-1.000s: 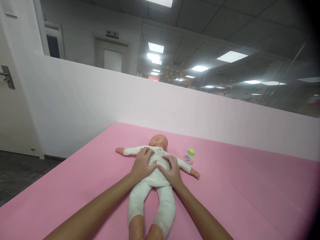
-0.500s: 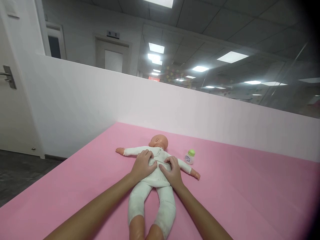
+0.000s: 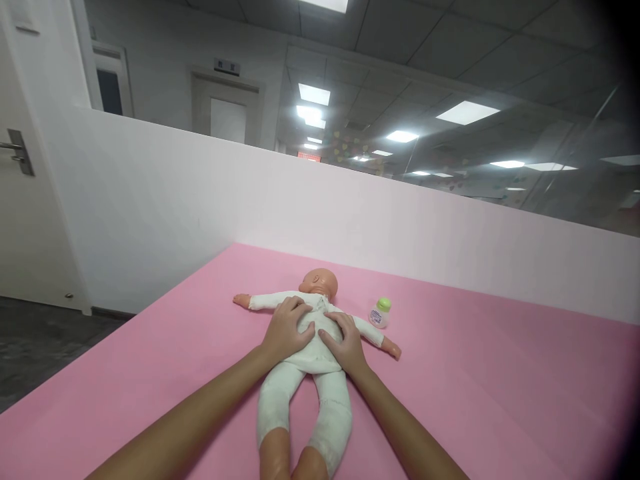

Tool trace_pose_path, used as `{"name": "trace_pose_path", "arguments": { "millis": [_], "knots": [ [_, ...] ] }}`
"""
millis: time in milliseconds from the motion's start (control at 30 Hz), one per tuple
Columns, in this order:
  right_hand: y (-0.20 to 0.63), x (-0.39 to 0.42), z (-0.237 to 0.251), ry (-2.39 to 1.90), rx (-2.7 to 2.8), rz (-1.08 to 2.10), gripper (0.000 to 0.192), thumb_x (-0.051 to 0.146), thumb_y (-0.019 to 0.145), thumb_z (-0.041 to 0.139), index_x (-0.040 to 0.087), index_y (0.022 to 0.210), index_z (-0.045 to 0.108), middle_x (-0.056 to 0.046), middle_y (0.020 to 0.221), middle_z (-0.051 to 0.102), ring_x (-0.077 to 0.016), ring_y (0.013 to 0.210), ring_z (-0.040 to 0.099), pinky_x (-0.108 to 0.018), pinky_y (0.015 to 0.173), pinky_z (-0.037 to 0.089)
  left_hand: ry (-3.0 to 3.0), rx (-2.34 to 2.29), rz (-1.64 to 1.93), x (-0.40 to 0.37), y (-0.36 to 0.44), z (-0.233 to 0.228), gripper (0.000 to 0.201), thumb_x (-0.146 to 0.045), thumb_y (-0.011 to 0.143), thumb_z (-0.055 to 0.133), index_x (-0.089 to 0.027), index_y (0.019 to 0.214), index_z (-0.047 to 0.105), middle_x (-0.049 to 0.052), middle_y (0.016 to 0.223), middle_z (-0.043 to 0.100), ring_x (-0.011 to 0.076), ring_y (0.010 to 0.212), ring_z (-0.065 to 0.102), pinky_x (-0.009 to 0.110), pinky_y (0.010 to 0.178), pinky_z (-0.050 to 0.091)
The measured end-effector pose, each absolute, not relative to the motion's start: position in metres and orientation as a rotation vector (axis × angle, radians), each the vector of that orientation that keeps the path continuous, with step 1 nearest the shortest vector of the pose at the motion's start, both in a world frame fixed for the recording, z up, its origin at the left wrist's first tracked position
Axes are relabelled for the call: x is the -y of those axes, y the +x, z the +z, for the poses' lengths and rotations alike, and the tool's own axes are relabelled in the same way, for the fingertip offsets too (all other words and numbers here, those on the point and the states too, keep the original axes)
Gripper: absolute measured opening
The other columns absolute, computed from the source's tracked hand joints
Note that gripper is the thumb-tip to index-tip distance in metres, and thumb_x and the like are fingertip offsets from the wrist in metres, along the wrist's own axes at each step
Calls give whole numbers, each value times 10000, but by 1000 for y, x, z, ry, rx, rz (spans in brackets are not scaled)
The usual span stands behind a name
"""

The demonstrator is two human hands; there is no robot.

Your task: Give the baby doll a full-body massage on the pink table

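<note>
- The baby doll [image 3: 307,363] in a white suit lies on its back on the pink mat [image 3: 475,400], legs nearest the camera.
- The left hand [image 3: 286,331] and the right hand [image 3: 345,343] rest side by side on its torso, fingers spread and flat (pressing, not gripping).
- Farther off, a small green-capped bottle [image 3: 380,313] stands just beside the doll's arm.
- A white partition [image 3: 200,200] stands behind the mat.

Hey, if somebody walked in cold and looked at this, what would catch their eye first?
A baby doll in a white suit, lying face up with arms spread in the middle of the pink mat. The left hand and right hand rest side by side on its torso, fingers pressing the cloth. A small bottle with a green cap stands just beside the doll's arm, on the right of the view.
</note>
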State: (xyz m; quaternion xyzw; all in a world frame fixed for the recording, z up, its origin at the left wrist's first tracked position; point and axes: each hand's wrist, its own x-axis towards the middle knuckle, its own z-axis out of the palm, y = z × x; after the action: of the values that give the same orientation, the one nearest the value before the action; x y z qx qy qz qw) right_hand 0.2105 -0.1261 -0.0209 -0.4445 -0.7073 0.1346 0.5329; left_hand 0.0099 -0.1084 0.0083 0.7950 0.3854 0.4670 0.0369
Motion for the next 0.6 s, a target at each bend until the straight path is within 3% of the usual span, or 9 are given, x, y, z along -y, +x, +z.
{"name": "trace_pose_path", "arguments": {
  "millis": [133,267,467,600],
  "knots": [
    [209,127,-18,-1049,1664,317,169,337,834,742,245,964,684,-62,1007,700,-279,993,639,-463,931,521,2424,-1207,1405,110,11,11,72,-246,827,642,-219,883,606,44,930,615,251,920,581,451,867,487],
    [208,127,-19,-1027,1649,269,120,308,840,716,241,868,622,-30,886,644,-244,882,605,-415,845,517,2431,-1225,1415,112,11,12,78,-255,834,644,-222,879,591,43,921,616,252,923,578,448,871,484],
    [207,126,-19,-1001,1628,217,213,275,857,683,244,1064,640,-69,1074,662,-276,1075,606,-468,980,502,2483,-1232,1494,110,11,7,400,-308,846,692,-250,1237,630,99,1320,596,316,1255,531,510,1050,442],
    [209,123,-23,-1030,1644,250,348,287,877,674,256,1222,645,-96,1256,669,-303,1212,589,-520,1081,459,2475,-1229,1460,107,11,3,374,-319,861,682,-250,1227,651,97,1303,625,314,1238,562,519,1054,446]
  ]
}}
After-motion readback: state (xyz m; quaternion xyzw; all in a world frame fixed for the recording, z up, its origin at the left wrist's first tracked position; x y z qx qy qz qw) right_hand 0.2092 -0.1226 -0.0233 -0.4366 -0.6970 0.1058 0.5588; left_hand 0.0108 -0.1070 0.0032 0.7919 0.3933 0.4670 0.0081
